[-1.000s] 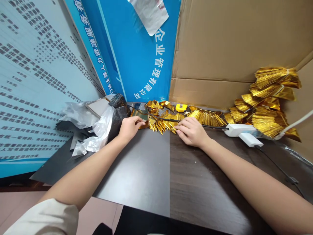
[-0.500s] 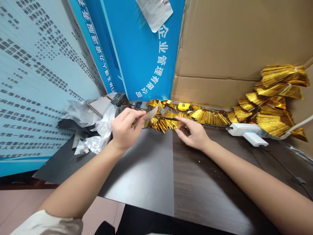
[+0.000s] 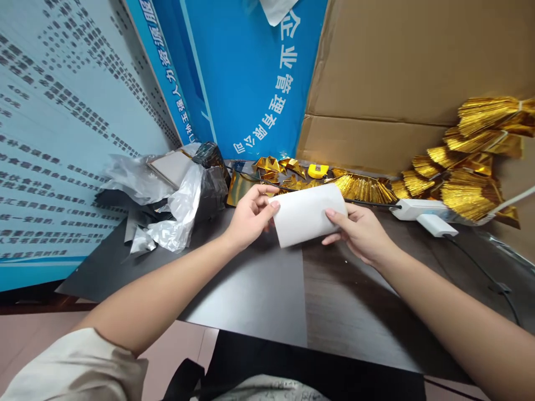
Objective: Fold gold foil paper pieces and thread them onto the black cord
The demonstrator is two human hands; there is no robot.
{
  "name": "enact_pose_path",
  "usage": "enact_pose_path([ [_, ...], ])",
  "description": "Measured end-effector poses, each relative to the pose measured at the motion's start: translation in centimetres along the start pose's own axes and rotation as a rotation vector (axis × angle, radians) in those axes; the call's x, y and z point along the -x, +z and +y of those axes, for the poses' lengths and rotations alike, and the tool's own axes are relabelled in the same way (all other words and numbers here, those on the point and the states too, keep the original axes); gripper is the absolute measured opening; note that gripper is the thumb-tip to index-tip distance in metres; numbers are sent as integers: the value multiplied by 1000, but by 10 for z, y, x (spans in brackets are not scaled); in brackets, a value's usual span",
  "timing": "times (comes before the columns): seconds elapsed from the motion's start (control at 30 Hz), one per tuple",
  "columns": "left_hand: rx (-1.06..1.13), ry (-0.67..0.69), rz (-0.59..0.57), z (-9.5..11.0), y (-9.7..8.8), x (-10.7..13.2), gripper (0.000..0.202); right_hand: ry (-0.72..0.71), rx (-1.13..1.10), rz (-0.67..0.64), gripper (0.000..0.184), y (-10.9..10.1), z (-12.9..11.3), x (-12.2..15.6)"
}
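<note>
Both my hands hold one sheet of paper (image 3: 307,214), white side toward me, just above the dark table (image 3: 343,301). My left hand (image 3: 249,214) pinches its left edge with thumb and fingers. My right hand (image 3: 359,231) grips its right edge, fingers curled round it. Behind the sheet lies a pile of small folded gold foil pieces (image 3: 288,172) and a fanned row of them (image 3: 363,188). A flat gold foil sheet (image 3: 239,188) lies just left of the pile.
Crumpled plastic bags (image 3: 167,206) lie at the left beside printed boards (image 3: 62,128). A cardboard wall (image 3: 401,83) stands behind. Bundles of gold folded paper (image 3: 472,167) are stacked at the right, above a white power strip (image 3: 418,210) with a plugged-in charger and cables.
My left hand lifted a sheet from the stack and brought it toward me; my right hand left the gold pieces and took its other edge. The white side now faces me.
</note>
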State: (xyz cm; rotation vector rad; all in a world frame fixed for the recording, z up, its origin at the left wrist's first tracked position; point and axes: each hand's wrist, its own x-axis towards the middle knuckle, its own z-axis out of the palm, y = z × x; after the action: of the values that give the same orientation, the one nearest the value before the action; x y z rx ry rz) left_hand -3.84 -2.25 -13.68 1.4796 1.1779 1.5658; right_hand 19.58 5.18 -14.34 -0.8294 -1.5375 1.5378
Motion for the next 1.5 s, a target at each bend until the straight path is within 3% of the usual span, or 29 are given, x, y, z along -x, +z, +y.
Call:
enact_pose_path([
  [0.1, 108, -120, -338, -10, -9, -4, 68, 68, -48, 16, 63, -3, 8, -1],
  [0.2, -40, -134, -524, -15, -18, -7, 73, 134, -12, -60, 60, -9, 11, 1],
  [0.37, -393, 172, -694, -9, -19, -6, 42, 206, 80, -143, 62, -18, 11, 3],
  [0.47, -444, 245, -762, -7, -12, -3, 34, 180, 163, -110, 69, -20, 13, 2],
  [0.57, -409, 296, -721, -9, -6, -1, 26, 105, 156, -38, 75, -21, 16, 0],
  [0.73, -324, 332, -456, -16, -2, 0, 22, 62, -226, 20, 75, -20, 19, -1],
  [0.83, -234, 237, -292, -18, 1, 2, 24, 7, -331, -1, 71, -14, 20, 2],
  [0.93, -144, 129, -207, -19, 5, 5, 20, -130, -276, -119, 73, -7, 23, 8],
  [1.07, -115, 33, -168, -19, 12, 9, 25, -363, -35, -286, 98, -3, 28, 12],
  [1.1, -109, 12, -175, -19, 14, 10, 28, -398, 74, -252, 96, -4, 30, 13],
  [1.17, -100, -22, -203, -19, 17, 13, 33, -438, 252, -102, 73, -4, 32, 14],
  [1.23, -100, -35, -238, -17, 20, 15, 36, -461, 303, 21, 45, -3, 33, 15],
  [1.27, -101, -36, -254, -17, 21, 16, 36, -469, 286, 46, 40, -2, 33, 16],
  [1.5, -169, 175, -240, -20, 21, 19, 32, -448, 210, 37, 40, 5, 28, 19],
])
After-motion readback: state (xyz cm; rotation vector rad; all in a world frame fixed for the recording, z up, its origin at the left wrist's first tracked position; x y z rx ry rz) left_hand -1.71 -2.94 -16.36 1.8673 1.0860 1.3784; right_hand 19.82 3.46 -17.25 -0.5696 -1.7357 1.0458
